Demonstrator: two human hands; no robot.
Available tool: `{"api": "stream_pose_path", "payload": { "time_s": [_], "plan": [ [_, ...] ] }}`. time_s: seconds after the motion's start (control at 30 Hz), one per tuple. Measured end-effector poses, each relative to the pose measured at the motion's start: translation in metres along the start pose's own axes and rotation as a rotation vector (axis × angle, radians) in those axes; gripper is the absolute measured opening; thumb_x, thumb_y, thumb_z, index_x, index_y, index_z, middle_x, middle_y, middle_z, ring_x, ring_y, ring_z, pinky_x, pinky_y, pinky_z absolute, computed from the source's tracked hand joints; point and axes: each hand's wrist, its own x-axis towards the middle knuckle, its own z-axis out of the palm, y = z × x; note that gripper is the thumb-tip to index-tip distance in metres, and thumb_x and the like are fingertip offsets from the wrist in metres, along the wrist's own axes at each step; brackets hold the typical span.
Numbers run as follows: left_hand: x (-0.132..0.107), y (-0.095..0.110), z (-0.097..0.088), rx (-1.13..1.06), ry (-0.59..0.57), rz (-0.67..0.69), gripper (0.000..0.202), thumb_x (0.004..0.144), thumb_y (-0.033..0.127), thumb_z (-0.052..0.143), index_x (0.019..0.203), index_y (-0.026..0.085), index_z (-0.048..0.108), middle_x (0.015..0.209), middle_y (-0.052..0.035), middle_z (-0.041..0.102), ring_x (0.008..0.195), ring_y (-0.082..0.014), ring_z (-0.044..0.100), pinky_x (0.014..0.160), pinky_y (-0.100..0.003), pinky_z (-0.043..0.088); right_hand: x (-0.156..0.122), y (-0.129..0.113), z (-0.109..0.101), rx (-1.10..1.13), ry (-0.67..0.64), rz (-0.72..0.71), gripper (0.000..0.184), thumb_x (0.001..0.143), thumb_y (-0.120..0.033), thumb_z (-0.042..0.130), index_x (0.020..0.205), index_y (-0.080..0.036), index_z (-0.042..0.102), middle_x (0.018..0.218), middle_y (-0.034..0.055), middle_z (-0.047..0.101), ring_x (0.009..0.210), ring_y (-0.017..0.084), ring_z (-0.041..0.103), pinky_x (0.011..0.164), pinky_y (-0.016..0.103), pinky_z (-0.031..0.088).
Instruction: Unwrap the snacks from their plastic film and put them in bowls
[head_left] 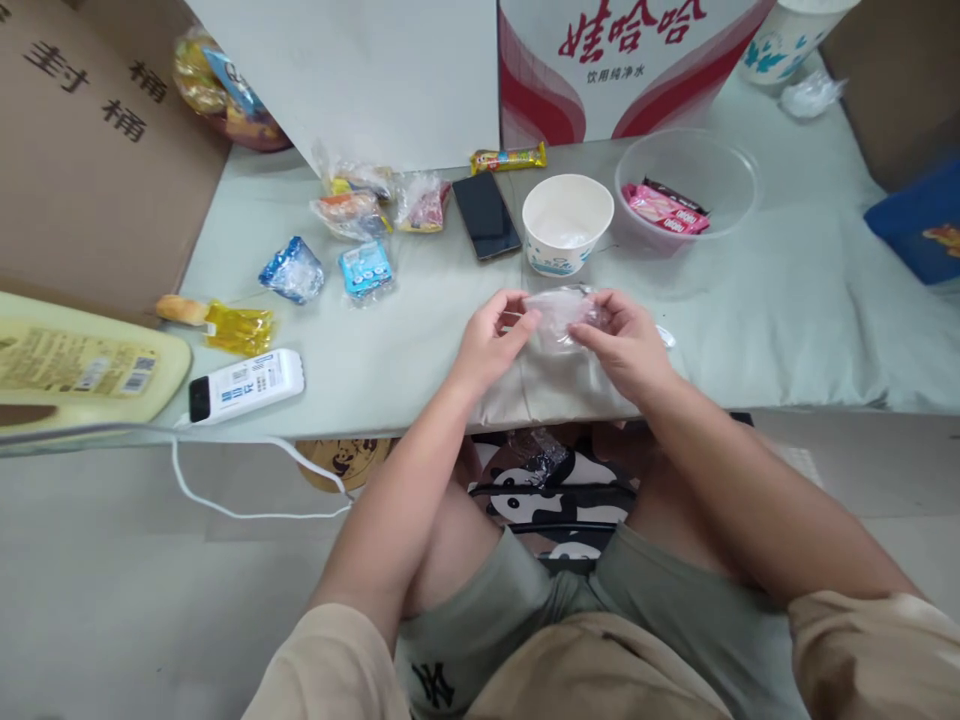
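Note:
Between my two hands is a crinkled clear plastic wrapper (559, 318), held just over the near part of the covered table. My left hand (496, 335) pinches its left side between thumb and fingers. On the other side, my right hand (622, 340) grips it with thumb and fingers closed. Whether anything lies inside the plastic I cannot make out. Right behind the hands stands a white paper cup (564, 235) with a blue-green print and something clear in the bottom. A small white and blue item (665, 338) shows partly beside my right hand.
A phone (487, 217) lies left of the cup. A clear plastic bowl (731, 195) holds pink packets (667, 208). Several wrapped snacks (352, 212) are at the left, with a white power bank (247, 387) and its cable near the front edge. Cardboard boxes (90, 200) stand behind.

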Motion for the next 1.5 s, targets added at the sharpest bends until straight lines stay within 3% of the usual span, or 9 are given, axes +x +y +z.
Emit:
{"api": "stream_pose_path", "payload": {
  "time_s": [0.3, 0.53, 0.67, 0.77, 0.87, 0.97, 1.2, 1.37, 1.5],
  "plan": [
    [0.002, 0.009, -0.011, -0.03, 0.106, 0.025, 0.016, 0.093, 0.033, 0.06, 0.082, 0.021, 0.06, 0.078, 0.0002, 0.061, 0.075, -0.014, 0.057, 0.066, -0.027, 0.043, 0.067, -0.079, -0.006, -0.834, 0.121, -0.452, 0.028, 0.076, -0.011, 0.071, 0.073, -0.023, 0.046, 0.071, -0.0017, 0.051, 0.072, 0.015, 0.053, 0.076, 0.036, 0.048],
    [0.003, 0.01, -0.012, 0.0, 0.082, 0.05, 0.02, 0.092, 0.032, 0.061, 0.076, 0.019, 0.058, 0.07, 0.0018, 0.058, 0.069, -0.0129, 0.055, 0.067, -0.028, 0.044, 0.172, -0.069, 0.029, -1.548, -0.228, 0.008, 0.023, 0.078, -0.015, 0.076, 0.063, -0.017, 0.058, 0.078, 0.0067, 0.067, 0.097, 0.024, 0.067, 0.091, 0.04, 0.05],
    [0.001, 0.01, -0.014, 0.009, 0.076, 0.083, 0.022, 0.093, 0.034, 0.059, 0.075, 0.02, 0.057, 0.068, 0.0023, 0.056, 0.068, -0.0121, 0.053, 0.068, -0.028, 0.044, 0.21, -0.043, 0.023, -1.475, -0.442, 0.085, 0.039, 0.083, -0.03, 0.077, 0.052, -0.014, 0.06, 0.058, 0.0004, 0.058, 0.08, 0.018, 0.068, 0.085, 0.038, 0.051],
    [-0.002, 0.014, -0.017, 0.025, 0.055, 0.077, 0.023, 0.093, 0.033, 0.057, 0.074, 0.02, 0.056, 0.068, 0.002, 0.056, 0.067, -0.0125, 0.052, 0.068, -0.029, 0.043, 0.214, -0.054, 0.024, -1.407, -0.354, -0.044, 0.04, 0.077, -0.027, 0.082, 0.049, -0.015, 0.058, 0.055, 0.0013, 0.056, 0.085, 0.02, 0.068, 0.084, 0.039, 0.05],
    [-0.004, 0.019, -0.021, 0.061, 0.032, 0.071, 0.027, 0.094, 0.032, 0.056, 0.071, 0.02, 0.053, 0.065, 0.0023, 0.053, 0.065, -0.013, 0.05, 0.066, -0.03, 0.04, 0.191, -0.083, 0.049, -1.446, -0.059, -0.23, 0.023, 0.084, -0.022, 0.077, 0.067, -0.012, 0.065, 0.081, 0.012, 0.068, 0.112, 0.031, 0.065, 0.097, 0.047, 0.046],
    [-0.006, 0.023, -0.022, 0.142, 0.04, 0.083, 0.031, 0.095, 0.032, 0.057, 0.066, 0.021, 0.049, 0.062, 0.0022, 0.051, 0.063, -0.0138, 0.047, 0.064, -0.031, 0.038, 0.162, -0.094, 0.094, -1.454, -0.107, -0.391, 0.019, 0.093, -0.019, 0.063, 0.108, -0.01, 0.071, 0.114, 0.0189, 0.07, 0.12, 0.034, 0.063, 0.106, 0.054, 0.045],
    [0.002, 0.006, -0.025, 0.263, -0.042, -0.032, 0.052, 0.101, 0.051, 0.048, 0.057, 0.022, 0.047, 0.058, -0.0027, 0.053, 0.059, -0.0187, 0.051, 0.06, -0.034, 0.038, 0.189, -0.028, 0.165, -1.373, -0.466, -0.432, 0.04, 0.086, -0.018, 0.073, 0.125, -0.022, 0.067, 0.156, 0.0088, 0.049, 0.145, 0.031, 0.047, 0.118, 0.042, 0.041],
    [0.011, -0.017, -0.036, 0.165, -0.016, -0.075, 0.061, 0.096, 0.069, 0.048, 0.057, 0.023, 0.056, 0.054, -0.0037, 0.054, 0.056, -0.0207, 0.054, 0.057, -0.034, 0.041, 0.211, -0.001, 0.163, -1.327, -0.427, -0.41, 0.054, 0.082, -0.008, 0.073, 0.133, -0.022, 0.063, 0.156, 0.0095, 0.05, 0.146, 0.034, 0.043, 0.122, 0.056, 0.036],
    [0.012, -0.01, -0.043, 0.181, 0.123, -0.058, 0.055, 0.099, 0.057, 0.052, 0.057, 0.022, 0.051, 0.057, -0.0036, 0.054, 0.065, -0.0221, 0.057, 0.063, -0.033, 0.042, 0.199, 0.004, 0.157, -1.272, -0.42, -0.503, 0.031, 0.091, -0.007, 0.057, 0.111, -0.025, 0.07, 0.144, 0.0068, 0.06, 0.139, 0.031, 0.049, 0.119, 0.057, 0.041]
  ]
}}
